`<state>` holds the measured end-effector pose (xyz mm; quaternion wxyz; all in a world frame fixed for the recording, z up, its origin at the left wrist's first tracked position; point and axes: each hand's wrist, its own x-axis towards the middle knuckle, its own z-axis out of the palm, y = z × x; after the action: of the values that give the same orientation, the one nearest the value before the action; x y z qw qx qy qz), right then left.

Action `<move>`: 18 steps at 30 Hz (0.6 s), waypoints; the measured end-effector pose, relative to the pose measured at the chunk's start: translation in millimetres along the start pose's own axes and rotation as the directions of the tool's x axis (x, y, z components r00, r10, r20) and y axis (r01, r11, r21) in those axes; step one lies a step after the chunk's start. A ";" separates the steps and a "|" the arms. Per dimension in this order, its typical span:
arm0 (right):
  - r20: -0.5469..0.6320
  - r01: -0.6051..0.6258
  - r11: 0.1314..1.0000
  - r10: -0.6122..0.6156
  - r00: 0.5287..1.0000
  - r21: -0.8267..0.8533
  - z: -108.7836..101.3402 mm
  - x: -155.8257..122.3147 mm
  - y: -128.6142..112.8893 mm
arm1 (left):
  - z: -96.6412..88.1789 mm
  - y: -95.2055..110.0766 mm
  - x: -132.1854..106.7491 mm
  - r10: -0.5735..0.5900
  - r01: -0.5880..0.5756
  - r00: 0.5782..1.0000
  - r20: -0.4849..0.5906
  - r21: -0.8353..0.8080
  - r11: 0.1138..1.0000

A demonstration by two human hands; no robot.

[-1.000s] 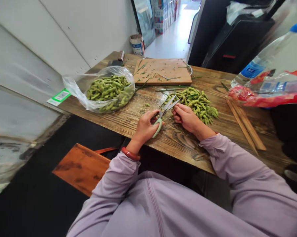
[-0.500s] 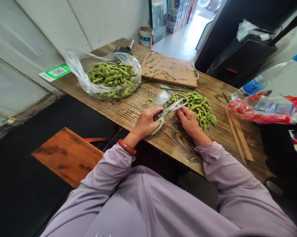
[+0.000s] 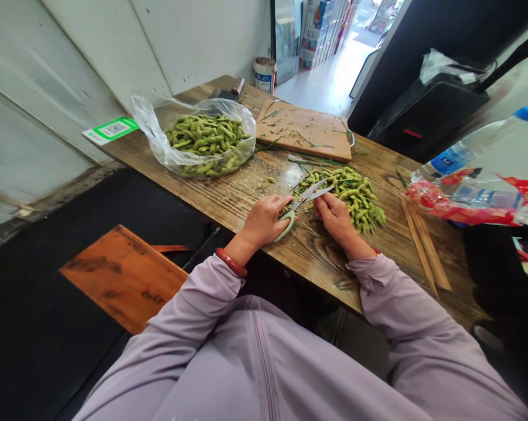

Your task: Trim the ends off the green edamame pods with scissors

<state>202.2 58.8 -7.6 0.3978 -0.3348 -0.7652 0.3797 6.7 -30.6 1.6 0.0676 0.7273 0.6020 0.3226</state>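
My left hand (image 3: pixel 265 218) is closed around the pale green handles of a pair of scissors (image 3: pixel 297 203), whose blades are spread and point toward my right hand. My right hand (image 3: pixel 334 216) has its fingers pinched together by the blade tips; what lies in the pinch is too hidden to make out. Right behind both hands, a pile of edamame pods (image 3: pixel 355 196) lies loose on the wooden table (image 3: pixel 228 202). More pods (image 3: pixel 206 137) fill a clear plastic bag (image 3: pixel 152 140) to the left. Small trimmed bits are scattered between bag and pile.
A wooden cutting board (image 3: pixel 305 128) with green scraps lies at the back, near a cleaver (image 3: pixel 235 89). On the right are wooden sticks (image 3: pixel 424 248), a plastic bottle (image 3: pixel 469 146) and red-and-clear packaging (image 3: pixel 443 199). An orange wooden stool (image 3: pixel 126 278) stands at lower left.
The view has shifted slightly, so the table things sit a little lower and further right. Both hands keep nearly the same pose, with the scissor blades still apart.
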 end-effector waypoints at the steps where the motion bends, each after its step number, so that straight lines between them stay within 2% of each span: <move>1: -0.002 0.005 1.000 -0.005 1.000 -0.007 0.0 0.1 -0.3 | -0.4 1.0 -0.1 -0.001 0.001 1.000 0.010 0.039 0.999; 6: -0.005 0.028 0.999 -0.028 1.000 -0.029 -0.2 1.0 -3.0 | 1.1 1.6 -1.6 -0.011 0.006 0.999 0.039 0.113 0.994; 10: 0.037 0.018 0.999 -0.017 0.999 -0.032 1.0 0.4 -5.9 | 4.3 -2.3 -2.3 0.004 -0.005 1.000 0.025 0.047 0.999; 13: 0.048 -0.006 1.000 0.005 0.999 0.027 2.0 -0.6 -8.5 | 5.3 -7.0 -0.9 -0.050 0.042 0.994 -0.098 -0.085 0.995; 16: -0.058 -0.018 0.998 0.022 0.998 0.058 1.0 -0.7 -9.0 | 4.8 -11.6 1.3 -0.182 0.136 0.953 -0.241 -0.196 0.971; 18: -0.098 -0.070 0.992 0.080 0.992 0.103 -0.2 -0.5 -7.5 | 4.4 -13.3 2.2 -0.222 0.166 0.939 -0.262 -0.220 0.961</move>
<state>201.0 54.8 -1.4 0.4378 -0.3620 -0.7111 0.4143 -1.8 -23.7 -7.4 0.0830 0.6001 0.6401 0.4726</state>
